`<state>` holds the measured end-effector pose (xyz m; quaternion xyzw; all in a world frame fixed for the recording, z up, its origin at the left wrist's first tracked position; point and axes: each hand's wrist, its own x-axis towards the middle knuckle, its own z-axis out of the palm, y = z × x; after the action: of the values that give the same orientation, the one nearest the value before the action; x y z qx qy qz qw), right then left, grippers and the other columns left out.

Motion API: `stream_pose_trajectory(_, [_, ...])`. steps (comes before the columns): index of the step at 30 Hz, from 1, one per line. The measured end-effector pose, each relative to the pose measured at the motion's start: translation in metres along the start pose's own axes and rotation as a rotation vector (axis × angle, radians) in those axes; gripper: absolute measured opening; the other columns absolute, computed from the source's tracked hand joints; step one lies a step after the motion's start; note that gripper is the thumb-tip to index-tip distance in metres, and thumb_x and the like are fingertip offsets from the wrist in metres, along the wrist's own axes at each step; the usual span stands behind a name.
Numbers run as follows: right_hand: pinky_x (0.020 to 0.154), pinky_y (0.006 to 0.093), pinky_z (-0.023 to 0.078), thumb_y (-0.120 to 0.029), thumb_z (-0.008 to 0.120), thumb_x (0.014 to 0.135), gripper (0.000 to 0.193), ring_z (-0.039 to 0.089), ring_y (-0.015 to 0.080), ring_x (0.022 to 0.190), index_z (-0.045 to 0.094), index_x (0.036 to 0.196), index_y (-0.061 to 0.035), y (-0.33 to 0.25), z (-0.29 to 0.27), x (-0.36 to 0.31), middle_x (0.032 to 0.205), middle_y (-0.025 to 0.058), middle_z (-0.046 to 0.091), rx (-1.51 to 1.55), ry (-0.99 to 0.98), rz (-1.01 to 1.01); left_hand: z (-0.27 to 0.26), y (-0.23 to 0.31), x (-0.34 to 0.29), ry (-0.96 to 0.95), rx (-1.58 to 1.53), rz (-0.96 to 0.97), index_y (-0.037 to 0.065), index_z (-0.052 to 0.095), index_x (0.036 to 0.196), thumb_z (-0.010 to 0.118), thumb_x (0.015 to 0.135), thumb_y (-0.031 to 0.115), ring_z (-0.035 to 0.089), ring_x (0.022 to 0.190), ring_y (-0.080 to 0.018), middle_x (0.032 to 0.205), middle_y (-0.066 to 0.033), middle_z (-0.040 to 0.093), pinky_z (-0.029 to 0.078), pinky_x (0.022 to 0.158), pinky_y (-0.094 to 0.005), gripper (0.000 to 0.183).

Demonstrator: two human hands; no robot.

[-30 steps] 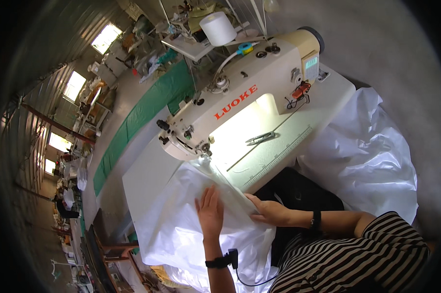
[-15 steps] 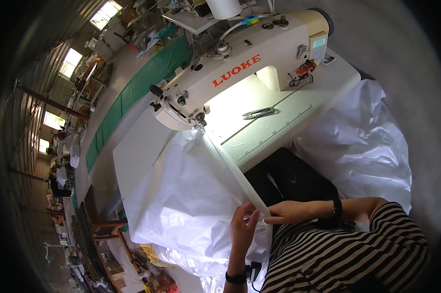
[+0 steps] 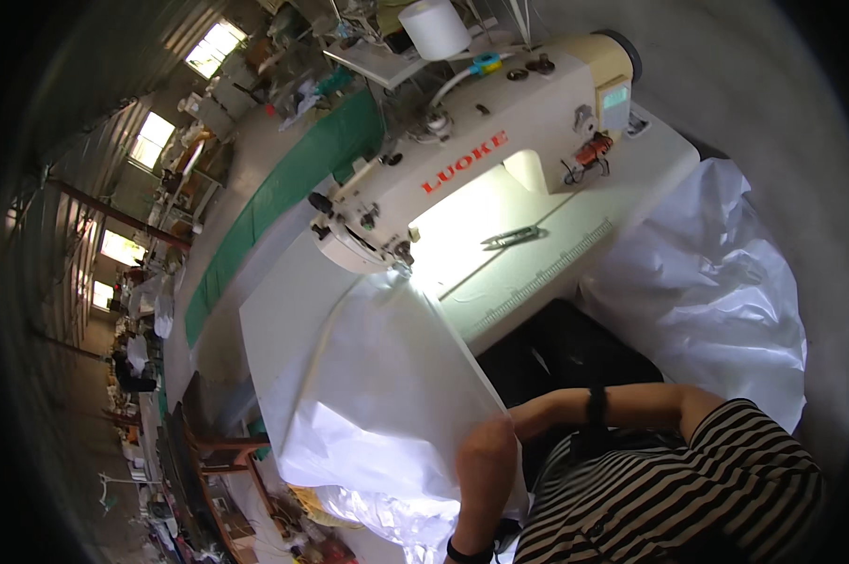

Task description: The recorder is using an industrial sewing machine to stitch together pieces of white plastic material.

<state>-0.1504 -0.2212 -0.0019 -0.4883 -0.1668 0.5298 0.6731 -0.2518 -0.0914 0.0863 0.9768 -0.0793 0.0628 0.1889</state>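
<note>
A large white plastic-like sheet (image 3: 377,376) runs from under the needle area of a white sewing machine (image 3: 481,141) down toward my lap. Its long right edge appears folded into a narrow strip. Low on that edge, my left hand (image 3: 487,459) is closed on the sheet, its knuckles rounded and slightly blurred. My right hand (image 3: 530,415) reaches in from the right and meets the left at the same edge; its fingers are hidden. Thread snips (image 3: 514,237) lie on the lit machine bed, out of both hands.
More white sheeting (image 3: 707,291) hangs bunched at the right of the machine table (image 3: 655,155). A white thread cone (image 3: 434,28) stands behind the machine. At left are a green-covered strip (image 3: 283,207) and a wooden stool-like frame (image 3: 232,451).
My hands have come closer together at the sheet's edge, and the left has turned and curled over. The sheet lies smoother near the needle. The whole view has shifted slightly.
</note>
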Motion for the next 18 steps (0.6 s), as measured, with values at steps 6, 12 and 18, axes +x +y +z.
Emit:
stream_pose_trajectory(6, [0.059, 0.0332, 0.056, -0.024, 0.055, 0.094, 0.059, 0.07, 0.0261, 0.068, 0.036, 0.141, 0.0045, -0.054, 0.006, 0.009, 0.085, 0.0182, 0.069, -1.174, 0.696, -0.363, 0.012, 0.0, 0.009, -0.132, 0.093, 0.085, 0.008, 0.056, 0.083, 0.057, 0.087, 0.01, 0.064, 0.061, -0.0302, 0.066, -0.0114, 0.059, 0.052, 0.056, -0.0405, 0.004])
stream_pose_trajectory(12, [0.048, 0.0376, 0.052, -0.013, 0.058, 0.083, 0.069, 0.066, 0.0268, 0.057, 0.031, 0.14, 0.0151, -0.043, 0.023, 0.032, 0.069, 0.0148, 0.065, -1.499, 0.638, -0.142, -0.016, -0.051, 0.047, -0.443, 0.054, -0.004, 0.009, 0.069, 0.095, 0.065, 0.085, 0.025, 0.066, 0.075, -0.0365, 0.089, -0.0171, 0.068, 0.052, 0.067, -0.0438, 0.019])
stream_pose_trajectory(18, [0.034, 0.0314, 0.042, -0.006, 0.051, 0.085, 0.056, 0.062, 0.0159, 0.047, 0.042, 0.138, 0.0099, -0.04, 0.032, 0.041, 0.058, 0.0016, 0.061, -1.705, 0.659, -0.125, -0.018, -0.164, 0.192, 0.324, -0.157, -0.133, 0.007, 0.063, 0.112, 0.06, 0.086, 0.007, 0.066, 0.083, -0.0323, 0.105, -0.0146, 0.067, 0.053, 0.074, -0.041, 0.026])
